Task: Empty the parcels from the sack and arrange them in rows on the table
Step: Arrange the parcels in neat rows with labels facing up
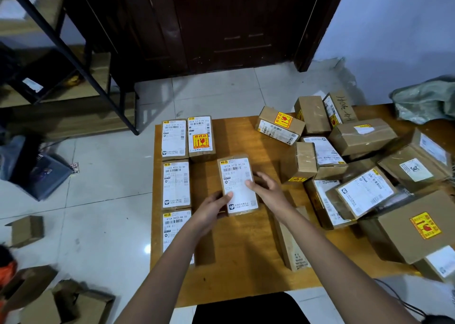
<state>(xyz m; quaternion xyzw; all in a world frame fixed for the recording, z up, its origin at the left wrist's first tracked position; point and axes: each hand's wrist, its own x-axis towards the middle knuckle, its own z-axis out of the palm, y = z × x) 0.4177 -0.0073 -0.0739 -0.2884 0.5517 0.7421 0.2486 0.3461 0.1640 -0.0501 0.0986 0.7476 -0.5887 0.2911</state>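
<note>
Both hands grip parcel (238,185) (label up): left fingers (227,195) curled, right fingers (251,183) curled.

Held parcel (238,185): label code "872A 5733 00 55", handwritten "5233"; left-column parcel (176,184): "A033"; front parcel (175,227): "410A D833-44-33"; right-side box (416,170): sticker "30"; remaining label print illegible.

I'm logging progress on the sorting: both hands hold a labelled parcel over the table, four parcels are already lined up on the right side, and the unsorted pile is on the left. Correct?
Not quite: the sides are swapped. The head view shows the four lined-up parcels on the table's left side and the unsorted pile on the right. Both the left hand and right hand do hold the labelled parcel.
</note>
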